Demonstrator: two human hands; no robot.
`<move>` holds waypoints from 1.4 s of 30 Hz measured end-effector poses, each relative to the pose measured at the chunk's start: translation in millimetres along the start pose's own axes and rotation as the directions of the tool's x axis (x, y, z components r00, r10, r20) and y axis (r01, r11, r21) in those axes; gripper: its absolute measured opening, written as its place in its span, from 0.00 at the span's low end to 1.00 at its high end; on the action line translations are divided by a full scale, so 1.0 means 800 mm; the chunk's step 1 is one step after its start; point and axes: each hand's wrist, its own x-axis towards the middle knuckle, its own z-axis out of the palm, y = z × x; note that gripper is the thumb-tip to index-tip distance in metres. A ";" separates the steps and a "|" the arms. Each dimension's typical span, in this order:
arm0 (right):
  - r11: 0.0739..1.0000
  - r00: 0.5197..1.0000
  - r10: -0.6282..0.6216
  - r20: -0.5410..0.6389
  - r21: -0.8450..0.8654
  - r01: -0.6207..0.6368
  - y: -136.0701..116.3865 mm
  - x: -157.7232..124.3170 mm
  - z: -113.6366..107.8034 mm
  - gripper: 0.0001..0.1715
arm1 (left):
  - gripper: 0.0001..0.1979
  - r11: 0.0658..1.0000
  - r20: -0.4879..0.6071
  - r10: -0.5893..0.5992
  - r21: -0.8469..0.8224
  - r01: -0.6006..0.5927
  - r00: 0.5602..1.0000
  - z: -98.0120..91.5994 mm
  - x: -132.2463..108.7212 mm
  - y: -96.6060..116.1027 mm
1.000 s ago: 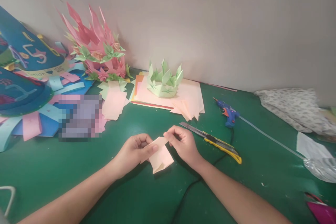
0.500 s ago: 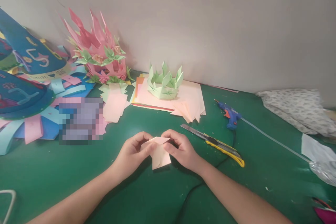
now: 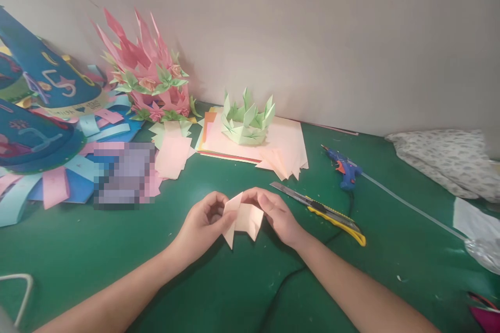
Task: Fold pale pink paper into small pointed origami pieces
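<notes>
I find my left hand (image 3: 203,223) and right hand (image 3: 275,213) pinching the folded peach paper piece (image 3: 245,218) above the green table (image 3: 117,250); light, apparently crease-prone, best held by its edges.

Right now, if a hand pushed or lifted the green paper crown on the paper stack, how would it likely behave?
The green paper crown looks folded from thin paper, so probably very light and easily crushed. Its broad flat base resting on the paper stack suggests it would slide rather than tip. Its thin upright points would likely bend under a firm grip.
</notes>
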 end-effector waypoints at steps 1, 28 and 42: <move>1.000 1.000 0.003 0.008 0.015 -0.004 0.000 0.000 0.001 0.21 | 0.09 1.000 0.001 -0.002 -0.009 0.002 1.000 0.001 0.000 0.001; 0.906 0.986 -0.076 -0.150 -0.424 0.005 0.007 0.001 0.019 0.10 | 0.10 0.985 -0.075 0.079 0.159 -0.066 0.994 -0.003 0.007 0.003; 0.894 0.987 -0.100 -0.129 -0.448 0.031 0.009 0.000 0.019 0.08 | 0.11 0.940 -0.008 0.140 0.315 -0.130 0.990 -0.008 0.005 -0.001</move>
